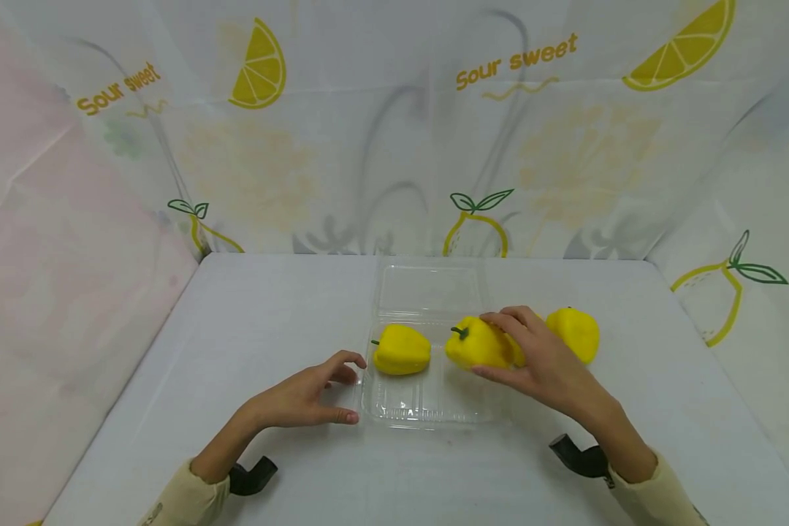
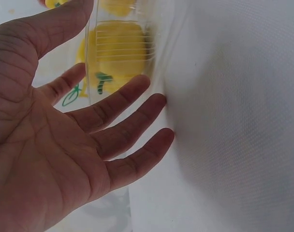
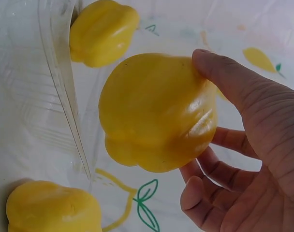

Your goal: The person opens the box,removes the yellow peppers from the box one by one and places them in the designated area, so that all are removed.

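Note:
My right hand [image 1: 539, 358] grips a yellow bell pepper [image 1: 476, 343], thumb on one side and fingers on the other. In the right wrist view this pepper [image 3: 156, 113] is raised, above the wall of the clear plastic clamshell container [image 1: 421, 416]. Another yellow bell pepper [image 1: 401, 351] lies in the container's left part, its green stem pointing left. By the container's left edge is my left hand [image 1: 309, 394], fingers spread and loosely bent, nothing in its palm. The left wrist view shows its fingertips [image 2: 159, 101] right at the container's wall.
Right of the container, a yellow bell pepper [image 1: 575, 332] stands on the white table [image 1: 289, 307]; one more is mostly hidden behind my right hand. The container's clear lid [image 1: 430, 288] lies open toward the back. Lemon-printed cloth [image 1: 368, 146] walls the back and sides.

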`<state>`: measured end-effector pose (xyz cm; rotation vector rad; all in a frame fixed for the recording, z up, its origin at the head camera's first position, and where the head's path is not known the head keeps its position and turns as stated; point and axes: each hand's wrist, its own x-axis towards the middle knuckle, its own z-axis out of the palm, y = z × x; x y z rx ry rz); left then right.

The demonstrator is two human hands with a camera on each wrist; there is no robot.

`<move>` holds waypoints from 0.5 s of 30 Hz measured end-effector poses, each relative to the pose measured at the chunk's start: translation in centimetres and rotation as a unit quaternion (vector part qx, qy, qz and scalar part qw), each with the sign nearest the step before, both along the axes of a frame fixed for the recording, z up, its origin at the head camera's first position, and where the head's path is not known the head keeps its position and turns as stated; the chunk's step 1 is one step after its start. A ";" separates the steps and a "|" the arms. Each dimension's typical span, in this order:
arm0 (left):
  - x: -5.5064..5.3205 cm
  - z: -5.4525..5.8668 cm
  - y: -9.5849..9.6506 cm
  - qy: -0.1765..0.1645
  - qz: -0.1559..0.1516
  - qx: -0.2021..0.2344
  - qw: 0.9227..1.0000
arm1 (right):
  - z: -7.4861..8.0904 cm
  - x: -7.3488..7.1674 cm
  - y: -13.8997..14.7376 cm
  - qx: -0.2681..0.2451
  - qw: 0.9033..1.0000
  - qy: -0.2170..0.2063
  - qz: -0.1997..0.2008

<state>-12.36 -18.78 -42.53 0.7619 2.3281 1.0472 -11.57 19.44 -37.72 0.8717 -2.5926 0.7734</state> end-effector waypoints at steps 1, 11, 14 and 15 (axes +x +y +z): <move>0.0 0.0 0.0 0.000 0.000 0.000 1.000 | 0.0 0.1 0.1 0.001 1.000 0.001 -0.004; 0.0 0.0 0.0 0.008 -0.003 -0.002 1.000 | 0.6 0.6 1.7 0.001 0.999 -0.005 -0.045; 0.0 0.0 0.0 0.009 -0.003 0.000 1.000 | 0.6 0.8 2.3 0.005 0.999 -0.008 -0.053; 0.0 0.0 0.0 0.009 -0.002 0.000 1.000 | 0.6 0.8 2.4 0.005 0.999 -0.007 -0.054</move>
